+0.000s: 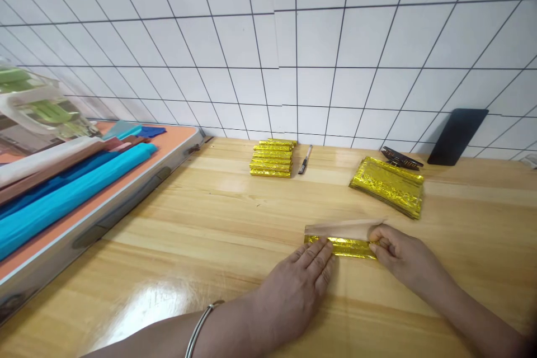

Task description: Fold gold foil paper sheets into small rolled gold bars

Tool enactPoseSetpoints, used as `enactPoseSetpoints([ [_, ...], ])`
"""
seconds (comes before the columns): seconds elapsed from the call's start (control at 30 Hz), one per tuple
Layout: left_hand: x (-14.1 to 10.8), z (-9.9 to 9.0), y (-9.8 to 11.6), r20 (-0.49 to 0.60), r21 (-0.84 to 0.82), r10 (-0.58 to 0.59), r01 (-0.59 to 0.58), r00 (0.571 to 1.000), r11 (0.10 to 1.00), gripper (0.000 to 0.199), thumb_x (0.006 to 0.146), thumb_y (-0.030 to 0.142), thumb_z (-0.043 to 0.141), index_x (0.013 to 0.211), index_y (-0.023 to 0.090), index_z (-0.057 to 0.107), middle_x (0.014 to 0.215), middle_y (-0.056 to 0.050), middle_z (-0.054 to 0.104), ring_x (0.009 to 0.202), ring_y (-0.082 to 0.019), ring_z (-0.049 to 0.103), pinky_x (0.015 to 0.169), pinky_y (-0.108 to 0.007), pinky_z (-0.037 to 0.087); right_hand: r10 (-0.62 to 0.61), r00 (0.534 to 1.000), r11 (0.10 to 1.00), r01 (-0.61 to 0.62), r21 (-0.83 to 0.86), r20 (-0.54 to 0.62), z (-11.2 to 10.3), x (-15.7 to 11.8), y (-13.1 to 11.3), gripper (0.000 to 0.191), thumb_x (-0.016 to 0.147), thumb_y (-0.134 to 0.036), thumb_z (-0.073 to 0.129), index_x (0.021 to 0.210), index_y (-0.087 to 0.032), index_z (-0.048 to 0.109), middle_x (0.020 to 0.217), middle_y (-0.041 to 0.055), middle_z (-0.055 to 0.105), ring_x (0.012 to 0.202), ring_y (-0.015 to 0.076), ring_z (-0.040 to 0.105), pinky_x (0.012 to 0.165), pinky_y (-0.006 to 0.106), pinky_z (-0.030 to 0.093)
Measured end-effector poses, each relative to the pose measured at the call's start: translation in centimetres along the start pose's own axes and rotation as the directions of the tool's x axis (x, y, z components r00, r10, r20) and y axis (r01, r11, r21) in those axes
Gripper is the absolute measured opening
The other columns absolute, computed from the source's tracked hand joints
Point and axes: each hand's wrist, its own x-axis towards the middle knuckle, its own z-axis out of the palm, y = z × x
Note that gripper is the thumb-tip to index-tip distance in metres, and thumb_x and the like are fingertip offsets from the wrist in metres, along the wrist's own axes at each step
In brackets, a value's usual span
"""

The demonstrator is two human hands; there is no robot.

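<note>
A sheet of gold foil paper [352,248] lies on the wooden table, its near part showing gold and its far edge showing a dull brownish underside that stands slightly up. My left hand [296,285] rests flat on the left part of the sheet, fingers stretched out side by side. At the sheet's right end, my right hand [396,251] pinches the paper between thumb and fingers. Beyond them, a stack of flat gold sheets [388,184] lies to the right, and a pile of narrow folded gold strips [272,159] is farther left.
A pen [305,160] lies beside the folded strips. A black hair clip [401,158] touches the gold stack's far side. A dark phone [457,137] leans on the tiled wall. At left, an orange-topped case [178,137] bears rolls of coloured paper [79,193] and a clear-and-green container [46,109].
</note>
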Motion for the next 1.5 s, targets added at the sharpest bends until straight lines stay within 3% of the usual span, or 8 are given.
enactPoseSetpoints([
  [0.4,0.0,0.4,-0.6,0.043,-0.106,0.025,-0.02,0.999,0.994,0.057,0.088,0.019,0.037,0.141,0.004,0.022,0.146,-0.018,0.022,0.136,-0.028,0.018,0.111,-0.04,0.023,0.01,0.999,0.999,-0.012,0.047,0.042,-0.1,0.1,0.1,0.008,0.082,-0.033,0.045,0.082,-0.025,0.048,0.057,-0.0062,0.048,0.052,0.013,0.046,0.05,0.023,0.034],
  [0.73,0.2,0.5,-0.9,0.006,-0.104,0.044,-0.043,0.999,0.994,0.055,0.09,0.018,0.037,0.142,0.008,0.022,0.145,-0.016,0.028,0.135,-0.025,0.023,0.111,-0.037,0.026,0.04,0.998,0.937,-0.058,0.343,0.057,0.1,0.0,1.0,0.017,0.076,-0.029,0.054,0.09,-0.023,0.047,0.06,-0.0068,0.046,0.053,0.0107,0.044,0.05,0.022,0.035],
  [0.93,0.7,0.4,-1.0,-0.034,-0.107,0.02,-0.024,0.999,0.994,0.044,0.093,0.022,0.034,0.136,0.01,0.036,0.14,-0.012,0.04,0.13,-0.024,0.035,0.108,-0.035,0.032,0.041,0.999,0.955,-0.046,0.294,0.022,0.3,-0.2,1.2,0.017,0.076,-0.026,0.054,0.09,-0.024,0.046,0.061,-0.0071,0.047,0.053,0.0106,0.044,0.051,0.022,0.035],
  [1.17,0.8,0.4,-1.1,-0.11,-0.117,0.014,-0.027,0.994,0.993,0.044,0.094,0.025,0.034,0.135,0.011,0.037,0.137,-0.01,0.044,0.127,-0.022,0.039,0.108,-0.034,0.032,0.054,0.998,0.975,-0.055,0.215,0.014,0.2,-0.1,1.2,0.013,0.075,-0.026,0.054,0.087,-0.024,0.048,0.06,-0.0071,0.049,0.052,0.011,0.047,0.05,0.022,0.035],
  [1.5,1.0,0.1,-0.7,-0.063,-0.232,-0.027,0.012,0.998,0.973,0.042,0.093,0.029,0.034,0.13,0.012,0.043,0.136,-0.008,0.043,0.125,-0.023,0.039,0.108,-0.035,0.031,0.028,0.999,0.977,-0.024,0.211,-0.017,0.2,-0.2,1.0,0.011,0.077,-0.028,0.053,0.086,-0.023,0.05,0.058,-0.0067,0.051,0.049,0.0108,0.047,0.048,0.022,0.034],
])
